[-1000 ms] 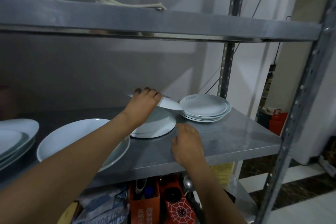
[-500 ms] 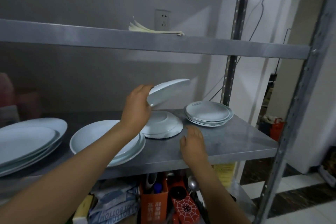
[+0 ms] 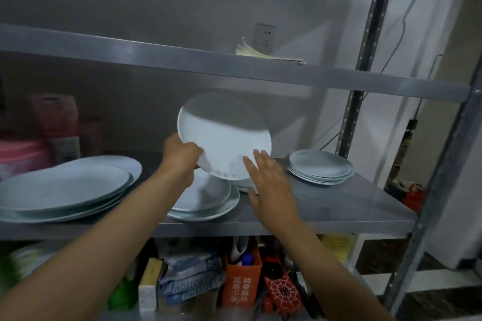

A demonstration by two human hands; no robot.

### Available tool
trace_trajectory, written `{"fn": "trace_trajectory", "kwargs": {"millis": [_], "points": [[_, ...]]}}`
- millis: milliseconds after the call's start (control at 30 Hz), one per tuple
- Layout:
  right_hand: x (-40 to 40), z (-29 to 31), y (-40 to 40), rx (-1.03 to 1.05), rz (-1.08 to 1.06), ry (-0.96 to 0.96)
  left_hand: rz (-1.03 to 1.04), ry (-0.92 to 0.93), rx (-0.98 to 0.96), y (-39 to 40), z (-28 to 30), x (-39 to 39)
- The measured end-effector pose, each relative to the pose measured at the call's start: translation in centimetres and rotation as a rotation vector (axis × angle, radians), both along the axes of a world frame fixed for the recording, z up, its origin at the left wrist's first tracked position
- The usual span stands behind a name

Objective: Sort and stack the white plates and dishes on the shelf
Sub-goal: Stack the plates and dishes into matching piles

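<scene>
Since half a second ago we are tipping the plate (image 3: pixel 224 138) up, so that its face is now turning toward us instead of lying nearly flat, and our right hand (image 3: pixel 268 180) is rising off the shelf (image 3: pixel 352 206) toward it. We are holding the plate in the air above the shelf, over the middle stack (image 3: pixel 208 198). Our left hand (image 3: pixel 182 157) is clamping its lower left rim, fingers curling behind and thumb in front. Our right hand is hanging open, fingers spread, just at the plate's lower right edge; we cannot tell whether the fingertips are touching it.

Below the plate, an upturned dish (image 3: pixel 246 185) is showing only as a sliver. To the right, the small stack (image 3: pixel 320 169) is sitting near the post. To the left, the large plates (image 3: pixel 65 187) are lying in a broad pile.

With the plate lifted clear and turned, we are likely checking its size before choosing a stack, and the right hand seems to be coming in to steady it.
</scene>
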State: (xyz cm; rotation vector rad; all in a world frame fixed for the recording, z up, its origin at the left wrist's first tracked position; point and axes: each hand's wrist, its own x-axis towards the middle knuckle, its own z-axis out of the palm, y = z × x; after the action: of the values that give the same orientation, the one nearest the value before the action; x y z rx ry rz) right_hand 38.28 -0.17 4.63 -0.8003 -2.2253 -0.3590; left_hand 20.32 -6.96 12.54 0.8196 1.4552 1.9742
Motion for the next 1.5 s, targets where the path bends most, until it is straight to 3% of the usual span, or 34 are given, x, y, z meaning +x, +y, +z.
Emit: {"fn": "trace_trajectory", "kwargs": {"millis": [100,267,333,433,567,800,967,1300,1500], "points": [[-2.6,1.1,-0.2,0.122,0.063,-0.040,-0.049,-0.090,-0.004,-2.0,0.0,-1.6],[-4.5,1.4,-0.7,0.215,0.199,-0.044,-0.081,-0.063,-0.025,-3.9,-1.4,-4.4],[-4.4,1.1,-0.9,0.156,0.216,-0.081,-0.047,0.025,-0.074,-4.4,-2.2,-5.3],[-3.9,0.7,-0.9,0.029,0.152,-0.256,0.090,0.313,-0.229,-4.9,-3.2,-6.5],[-3.1,0.1,-0.5,-0.013,0.099,-0.390,0.160,0.490,-0.291,-5.4,-3.6,-7.0],[-2.3,-0.5,-0.8,0.005,0.089,-0.414,0.143,0.649,-0.313,-5.8,-4.9,-7.9],[-3.7,0.4,-1.9,0.009,0.110,-0.322,0.176,0.711,-0.272,-7.1,-4.9,-8.2],[-14.3,2.9,-6.3,0.009,0.191,-0.399,0.380,0.873,-0.235,-11.8,-4.9,-11.2],[-20.8,4.4,-8.5,0.064,0.168,-0.538,0.524,0.984,-0.332,-14.6,-5.4,-14.6]]}}
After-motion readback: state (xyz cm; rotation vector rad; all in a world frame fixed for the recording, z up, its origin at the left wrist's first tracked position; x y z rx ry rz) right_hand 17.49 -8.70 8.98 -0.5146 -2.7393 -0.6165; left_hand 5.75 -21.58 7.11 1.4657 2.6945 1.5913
